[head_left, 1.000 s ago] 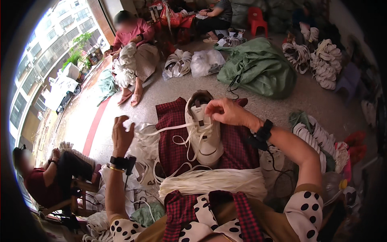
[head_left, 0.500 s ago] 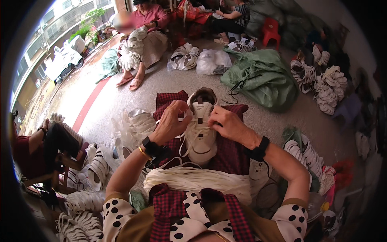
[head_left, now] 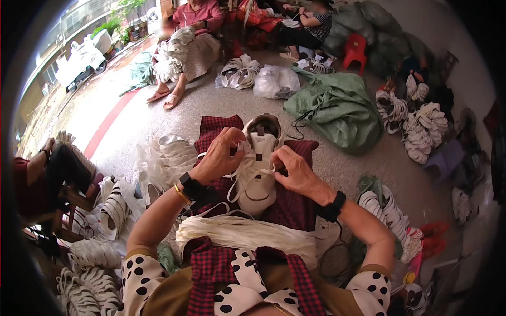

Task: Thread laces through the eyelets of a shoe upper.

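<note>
Right, over at nine o'clock we have a seated person [head_left: 31, 181] at the rim, partly cut off, with stacks of white shoe pieces [head_left: 97, 289] down at half past seven. Moving in, a clear plastic bag [head_left: 145, 155] of pale pieces lies just left of the work, and up at eleven o'clock sits a person in a pink top [head_left: 211, 18], a white bunch [head_left: 174, 52] across the lap. Into the middle: the left hand [head_left: 221, 155] is at the shoe's left edge, thumb and fingers curled toward each other; whether they pinch anything, I cannot tell. Dead centre is the white shoe [head_left: 256, 197], toe toward six o'clock, opening toward twelve, lying on a dark red checked cloth [head_left: 295, 208], with a thick bundle of pale laces [head_left: 245, 235] just below at six. And the right hand [head_left: 295, 168], tucked against the shoe's right side, has its fingertips closed on the white lace [head_left: 266, 170]! Further out, a green sack [head_left: 340, 110] slumps at two o'clock, a red stool [head_left: 354, 50] beyond it at half past one, more white pieces [head_left: 424, 131] heaped near three, and white strips [head_left: 385, 208] at four.
</note>
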`<state>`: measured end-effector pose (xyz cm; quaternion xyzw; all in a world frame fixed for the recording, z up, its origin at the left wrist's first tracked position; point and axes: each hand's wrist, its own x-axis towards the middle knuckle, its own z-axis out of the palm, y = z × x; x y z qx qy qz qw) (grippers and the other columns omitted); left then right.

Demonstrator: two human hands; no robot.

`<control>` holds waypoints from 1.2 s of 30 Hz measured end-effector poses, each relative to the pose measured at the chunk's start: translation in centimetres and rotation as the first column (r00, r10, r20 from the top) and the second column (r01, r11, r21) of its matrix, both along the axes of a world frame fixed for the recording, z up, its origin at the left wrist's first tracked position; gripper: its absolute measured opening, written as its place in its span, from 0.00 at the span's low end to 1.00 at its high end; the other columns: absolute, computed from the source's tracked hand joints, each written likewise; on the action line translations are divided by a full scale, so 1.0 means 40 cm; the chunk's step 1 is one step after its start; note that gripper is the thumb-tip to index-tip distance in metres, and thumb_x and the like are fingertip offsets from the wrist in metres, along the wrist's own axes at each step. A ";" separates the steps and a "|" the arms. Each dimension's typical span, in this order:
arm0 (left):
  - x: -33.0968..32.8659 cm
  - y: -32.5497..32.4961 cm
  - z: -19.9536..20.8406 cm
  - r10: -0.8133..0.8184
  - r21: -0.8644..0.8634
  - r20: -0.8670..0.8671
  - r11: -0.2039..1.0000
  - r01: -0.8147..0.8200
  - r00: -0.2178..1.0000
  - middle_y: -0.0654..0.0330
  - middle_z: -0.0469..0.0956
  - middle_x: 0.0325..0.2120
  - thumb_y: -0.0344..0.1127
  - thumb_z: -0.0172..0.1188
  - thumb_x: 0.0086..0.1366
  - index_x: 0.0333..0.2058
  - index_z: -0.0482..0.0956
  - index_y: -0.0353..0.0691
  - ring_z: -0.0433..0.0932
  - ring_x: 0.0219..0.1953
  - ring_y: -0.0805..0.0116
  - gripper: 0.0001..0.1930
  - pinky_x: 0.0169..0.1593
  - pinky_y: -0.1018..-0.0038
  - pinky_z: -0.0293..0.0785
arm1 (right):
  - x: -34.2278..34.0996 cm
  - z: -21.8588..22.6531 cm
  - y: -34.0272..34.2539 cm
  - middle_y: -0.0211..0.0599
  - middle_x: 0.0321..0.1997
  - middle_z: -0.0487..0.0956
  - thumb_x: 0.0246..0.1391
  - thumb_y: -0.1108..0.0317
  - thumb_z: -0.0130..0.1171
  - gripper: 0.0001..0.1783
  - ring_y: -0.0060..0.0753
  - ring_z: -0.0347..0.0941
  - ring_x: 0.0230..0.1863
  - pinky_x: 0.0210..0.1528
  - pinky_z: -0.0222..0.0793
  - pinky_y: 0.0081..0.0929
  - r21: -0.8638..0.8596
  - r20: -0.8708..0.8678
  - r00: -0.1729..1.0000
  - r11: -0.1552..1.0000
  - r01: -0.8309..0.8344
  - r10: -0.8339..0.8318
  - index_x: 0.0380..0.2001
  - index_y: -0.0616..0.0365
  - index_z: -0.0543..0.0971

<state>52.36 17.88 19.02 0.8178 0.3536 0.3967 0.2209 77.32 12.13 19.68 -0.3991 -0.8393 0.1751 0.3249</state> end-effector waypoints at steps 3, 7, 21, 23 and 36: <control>-0.003 0.003 -0.007 -0.019 0.008 0.002 1.000 0.019 1.000 0.53 0.73 0.40 0.27 0.62 0.56 0.46 0.71 0.37 0.78 0.40 0.60 0.18 0.44 0.67 0.76 | 0.008 -0.015 0.010 0.40 0.37 0.72 0.46 0.82 0.62 0.14 0.43 0.77 0.38 0.39 0.74 0.37 0.076 -0.013 0.999 0.996 -0.042 0.044 0.37 0.63 0.73; -0.003 0.004 -0.003 -0.024 -0.003 0.001 1.000 0.024 1.000 0.53 0.73 0.39 0.25 0.60 0.56 0.46 0.70 0.37 0.78 0.40 0.60 0.18 0.44 0.68 0.76 | 0.015 -0.016 0.011 0.39 0.36 0.72 0.47 0.81 0.63 0.09 0.38 0.75 0.36 0.38 0.72 0.34 0.168 -0.015 0.998 0.985 -0.050 0.054 0.33 0.63 0.75; -0.045 0.015 0.026 -0.050 -0.266 -0.100 0.964 0.021 0.994 0.60 0.77 0.20 0.40 0.62 0.63 0.30 0.81 0.31 0.72 0.23 0.73 0.14 0.30 0.72 0.70 | 0.033 0.094 0.029 0.39 0.36 0.70 0.42 0.77 0.62 0.18 0.41 0.74 0.34 0.37 0.71 0.37 -0.099 0.139 0.988 0.994 -0.055 0.069 0.39 0.58 0.73; -0.061 0.021 0.031 -0.073 -0.311 -0.047 0.949 0.055 0.996 0.59 0.78 0.21 0.40 0.63 0.62 0.27 0.82 0.30 0.73 0.24 0.74 0.16 0.30 0.72 0.71 | 0.018 0.087 0.024 0.39 0.37 0.70 0.41 0.78 0.61 0.20 0.43 0.75 0.36 0.38 0.73 0.38 -0.117 0.102 0.992 0.992 -0.055 0.067 0.41 0.55 0.74; -0.143 0.030 0.051 0.183 -0.154 -0.036 0.970 -0.187 0.982 0.59 0.79 0.27 0.36 0.65 0.60 0.31 0.81 0.33 0.77 0.32 0.70 0.10 0.38 0.70 0.74 | 0.016 0.062 0.058 0.34 0.33 0.72 0.42 0.82 0.57 0.18 0.34 0.74 0.33 0.35 0.73 0.29 -0.047 0.071 0.995 0.996 -0.072 0.075 0.40 0.58 0.77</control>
